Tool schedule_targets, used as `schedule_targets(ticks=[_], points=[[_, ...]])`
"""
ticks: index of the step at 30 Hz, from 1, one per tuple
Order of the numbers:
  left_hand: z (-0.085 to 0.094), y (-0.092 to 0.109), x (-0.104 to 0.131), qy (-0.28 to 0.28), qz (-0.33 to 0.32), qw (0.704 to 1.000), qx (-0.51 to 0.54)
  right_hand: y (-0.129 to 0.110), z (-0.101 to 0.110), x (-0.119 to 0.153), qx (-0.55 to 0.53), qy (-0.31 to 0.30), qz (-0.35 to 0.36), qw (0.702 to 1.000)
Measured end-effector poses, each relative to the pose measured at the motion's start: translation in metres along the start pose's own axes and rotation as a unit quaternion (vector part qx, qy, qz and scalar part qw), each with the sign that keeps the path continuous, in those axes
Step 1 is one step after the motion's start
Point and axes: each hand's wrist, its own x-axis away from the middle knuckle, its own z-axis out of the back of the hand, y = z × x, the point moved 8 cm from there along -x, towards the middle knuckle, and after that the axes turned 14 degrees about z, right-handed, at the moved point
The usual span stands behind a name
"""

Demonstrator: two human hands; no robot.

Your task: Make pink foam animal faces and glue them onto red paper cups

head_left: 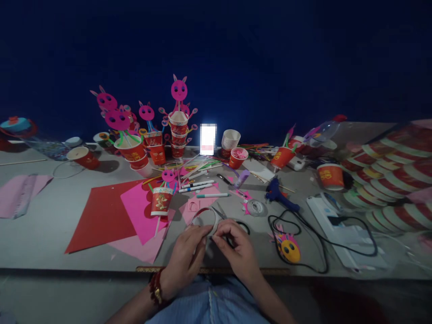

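Close to the table's front edge, both hands meet at a thin whitish ring-shaped band [216, 219] with some red showing inside its curve. My left hand [189, 247] is closed with its fingertips on the near side of this band. My right hand [238, 246] pinches at the same spot from the right; the fingertips of the two hands almost touch. Whether the band is paper or tape I cannot tell. Partly hidden behind my right hand is a black curved handle [245, 227]. Just beyond the band lies a pink paper sheet [187, 208] with cut-outs.
A red decorated cup [161, 201] lies over red paper [101, 211] on the left. Markers [212, 195], a tape roll [255, 207] and a blue glue gun [280, 194] lie ahead. A black cord loops around an orange-faced cutout [290, 250]. Stacked cups [394, 189] fill the right side.
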Motion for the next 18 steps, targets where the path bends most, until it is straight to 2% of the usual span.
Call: schedule_targets(ticks=[5,9,10,12,14,16,18], points=[[0.002,-0.012,-0.003,0.018,0.061,0.996,0.063,-0.007,-0.002,0.004,0.003,0.030,0.025,0.999],[0.028,-0.040,-0.001,0.112,0.155,0.972,0.137,0.000,0.034,0.008,-0.002,0.136,0.019,0.991],[0.033,-0.044,0.002,0.125,0.158,0.972,0.123,0.005,0.041,0.008,0.009,0.134,0.006,0.991],[0.033,-0.046,0.009,0.092,0.122,0.988,0.037,0.022,0.040,0.007,0.035,0.050,-0.037,0.997],[0.028,-0.043,0.020,0.069,0.049,0.994,-0.068,0.037,0.033,0.009,0.073,-0.040,-0.060,0.995],[0.023,-0.045,0.031,0.063,0.001,0.987,-0.146,0.046,0.025,0.011,0.121,-0.085,-0.056,0.987],[0.020,-0.051,0.038,0.061,-0.012,0.979,-0.194,0.049,0.019,0.011,0.173,-0.099,-0.040,0.979]])
